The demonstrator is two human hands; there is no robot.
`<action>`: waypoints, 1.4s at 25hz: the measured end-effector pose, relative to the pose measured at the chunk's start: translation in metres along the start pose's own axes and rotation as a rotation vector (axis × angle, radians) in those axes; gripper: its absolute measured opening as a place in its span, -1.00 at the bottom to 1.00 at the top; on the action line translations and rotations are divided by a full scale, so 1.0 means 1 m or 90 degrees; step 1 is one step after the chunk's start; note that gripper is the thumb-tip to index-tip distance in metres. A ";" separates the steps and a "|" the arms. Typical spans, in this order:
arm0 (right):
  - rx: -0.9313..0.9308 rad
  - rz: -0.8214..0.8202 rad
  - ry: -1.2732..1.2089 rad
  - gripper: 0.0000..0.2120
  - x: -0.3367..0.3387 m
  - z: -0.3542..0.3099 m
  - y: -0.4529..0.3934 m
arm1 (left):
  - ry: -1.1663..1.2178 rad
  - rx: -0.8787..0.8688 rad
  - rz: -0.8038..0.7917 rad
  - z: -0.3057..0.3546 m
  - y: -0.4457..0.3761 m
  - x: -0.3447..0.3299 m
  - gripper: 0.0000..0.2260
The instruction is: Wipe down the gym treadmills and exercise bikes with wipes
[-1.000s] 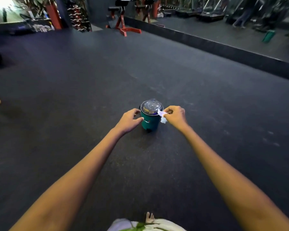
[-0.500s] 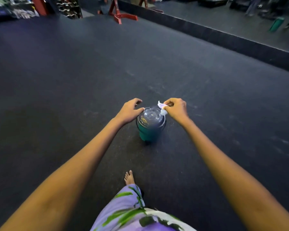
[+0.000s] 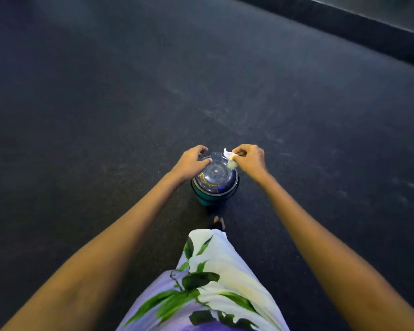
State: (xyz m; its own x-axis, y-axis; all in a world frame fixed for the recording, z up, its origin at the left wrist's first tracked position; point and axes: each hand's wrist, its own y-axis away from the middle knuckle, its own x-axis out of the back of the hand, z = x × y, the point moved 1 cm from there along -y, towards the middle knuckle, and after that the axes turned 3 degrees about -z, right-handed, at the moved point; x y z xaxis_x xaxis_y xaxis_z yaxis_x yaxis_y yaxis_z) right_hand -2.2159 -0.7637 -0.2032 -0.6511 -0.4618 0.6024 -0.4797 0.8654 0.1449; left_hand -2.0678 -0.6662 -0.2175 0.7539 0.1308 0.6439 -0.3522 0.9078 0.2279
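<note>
One wipe (image 3: 230,156), white and crumpled, sticks up at the 1 o'clock rim of a teal wipes canister (image 3: 214,185) standing upright on dark rubber gym flooring (image 3: 105,103). Clear domed lid (image 3: 215,174), small flap raised at 12 o'clock. Right hand (image 3: 250,160): thumb and forefinger pinch the wipe, other fingers curled. Left hand (image 3: 191,161): fingers curled over the lid's 10 o'clock edge, gripping it. Open floor on every side; a black raised border (image 3: 368,29) runs across at 1–2 o'clock, well apart. Bare foot (image 3: 219,222) and leaf-print garment (image 3: 213,283) at 6 o'clock.
</note>
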 end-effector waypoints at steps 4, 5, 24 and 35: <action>-0.025 -0.037 0.033 -0.89 -0.014 0.017 -0.039 | -0.017 0.014 -0.041 -0.019 -0.029 -0.005 -0.65; -0.032 -0.044 0.030 -0.90 -0.018 0.021 -0.049 | -0.017 0.023 -0.050 -0.025 -0.037 -0.005 -0.65; -0.243 -0.109 0.055 -0.87 -0.062 0.096 -0.162 | 0.041 0.163 -0.155 -0.091 -0.161 -0.020 -0.70; -0.217 -0.163 0.089 -0.79 -0.108 0.091 -0.227 | 0.073 0.223 -0.166 -0.115 -0.197 -0.026 -0.69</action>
State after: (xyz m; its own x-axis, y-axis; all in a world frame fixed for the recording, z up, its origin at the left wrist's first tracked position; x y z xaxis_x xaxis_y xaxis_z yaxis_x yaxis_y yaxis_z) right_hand -2.0901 -0.9279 -0.3722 -0.4401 -0.6587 0.6102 -0.3785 0.7523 0.5392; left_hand -1.9540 -0.8019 -0.3632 0.8921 -0.0226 0.4513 -0.2941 0.7291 0.6180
